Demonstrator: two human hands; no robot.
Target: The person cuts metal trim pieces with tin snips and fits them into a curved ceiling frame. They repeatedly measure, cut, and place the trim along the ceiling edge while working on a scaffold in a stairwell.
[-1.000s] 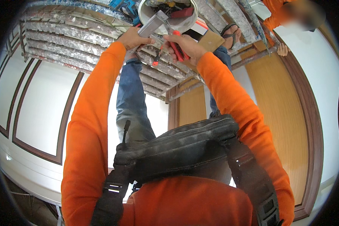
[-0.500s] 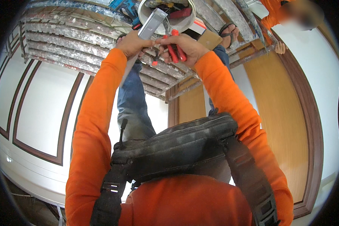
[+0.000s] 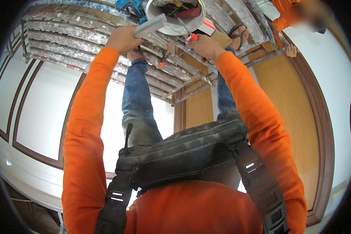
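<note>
Two bare hands each have hold of something above a paint-spattered slatted platform (image 3: 68,45). On the left hand (image 3: 122,39), fingers and thumb are clamped on the near end of a grey metal profile (image 3: 151,25). On the right hand (image 3: 207,46), the fingers are curled round a red-handled tool (image 3: 193,37); most of its grip is hidden, so whether its handles are squeezed together I cannot tell.

The profile's long axis runs away from the person and slants rightward, its far end overlapping the near left rim of a white bucket (image 3: 171,29) in this view. The tool's metal part points away and slightly left, across the bucket's mouth; whether it touches the rim I cannot tell.

Just beyond both hands, the bucket, with mixed tools inside, blocks the way straight ahead. A blue power tool (image 3: 129,7) lies left of it. Right of it are a red-and-white box (image 3: 207,27) and a brown block (image 3: 221,39), near a sandalled foot (image 3: 240,34). A black-and-red object (image 3: 163,59) shows in the gap between the hands, lower down.

Slats stretch off leftward past the left hand. The platform's near edge passes below both hands, with a drop beyond it. Far right, a co-worker's hand (image 3: 291,50) is near the platform's end rail, well apart.
</note>
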